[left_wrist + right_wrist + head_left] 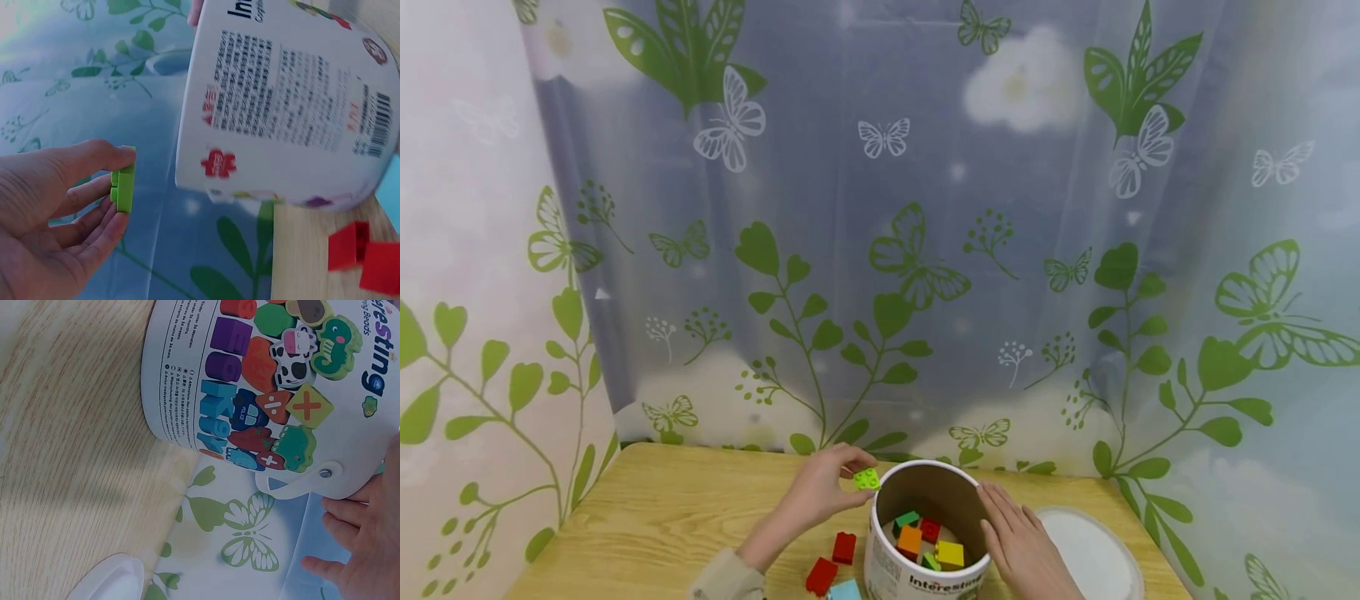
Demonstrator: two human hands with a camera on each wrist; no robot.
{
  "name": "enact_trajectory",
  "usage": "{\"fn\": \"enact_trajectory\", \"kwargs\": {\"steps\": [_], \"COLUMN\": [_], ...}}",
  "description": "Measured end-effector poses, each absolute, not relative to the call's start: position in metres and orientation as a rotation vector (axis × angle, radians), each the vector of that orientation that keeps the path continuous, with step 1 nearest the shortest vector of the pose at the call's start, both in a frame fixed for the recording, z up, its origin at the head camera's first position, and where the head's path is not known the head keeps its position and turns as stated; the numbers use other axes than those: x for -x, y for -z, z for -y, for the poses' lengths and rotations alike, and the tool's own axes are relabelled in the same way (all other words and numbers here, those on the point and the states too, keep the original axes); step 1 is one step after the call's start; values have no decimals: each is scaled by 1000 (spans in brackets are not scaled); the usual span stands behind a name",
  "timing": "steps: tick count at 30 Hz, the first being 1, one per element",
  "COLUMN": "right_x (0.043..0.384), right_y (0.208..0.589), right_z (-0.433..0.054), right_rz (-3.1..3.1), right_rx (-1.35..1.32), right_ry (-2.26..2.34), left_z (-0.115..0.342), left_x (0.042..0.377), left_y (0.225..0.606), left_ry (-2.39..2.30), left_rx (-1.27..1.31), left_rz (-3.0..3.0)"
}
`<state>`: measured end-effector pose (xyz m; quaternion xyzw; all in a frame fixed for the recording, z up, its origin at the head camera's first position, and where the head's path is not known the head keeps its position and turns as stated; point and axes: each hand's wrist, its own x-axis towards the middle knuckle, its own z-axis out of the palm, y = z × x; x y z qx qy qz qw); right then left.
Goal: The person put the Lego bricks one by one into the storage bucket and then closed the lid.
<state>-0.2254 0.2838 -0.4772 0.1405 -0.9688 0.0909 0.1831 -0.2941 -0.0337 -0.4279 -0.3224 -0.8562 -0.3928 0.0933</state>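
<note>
My left hand [826, 486] pinches a lime-green toy brick [867, 479] between thumb and fingers, at the left rim of a white round bucket [891, 560]. In the left wrist view the same brick [126, 181] stands on edge with its studs toward the palm. My right hand [1018, 537] rests against the bucket's right rim with fingers extended. Inside the bucket lie several bricks, among them an orange brick [909, 542], a yellow brick [950, 555] and a red brick [930, 530].
Left of the bucket on the wooden table [700, 500] lie two red bricks, one nearer [822, 576] and one farther [844, 547], and a light-blue brick [845, 590]. A white round lid [1093, 554] lies to the right. A patterned curtain [880, 333] hangs behind the table.
</note>
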Motion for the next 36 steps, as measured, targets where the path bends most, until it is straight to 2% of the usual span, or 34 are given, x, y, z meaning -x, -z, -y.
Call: {"fn": "enact_trajectory", "kwargs": {"steps": [17, 36], "right_x": [224, 226], "right_y": [475, 474], "right_z": [-284, -283], "right_rz": [2788, 2847], "right_rx": [-371, -341], "right_ry": [-274, -299], "left_z": [-22, -56], "left_x": [303, 299], "left_y": [434, 450], "left_ry": [1248, 985], "left_rx": [1027, 1135], "left_rz": [2591, 2697]}}
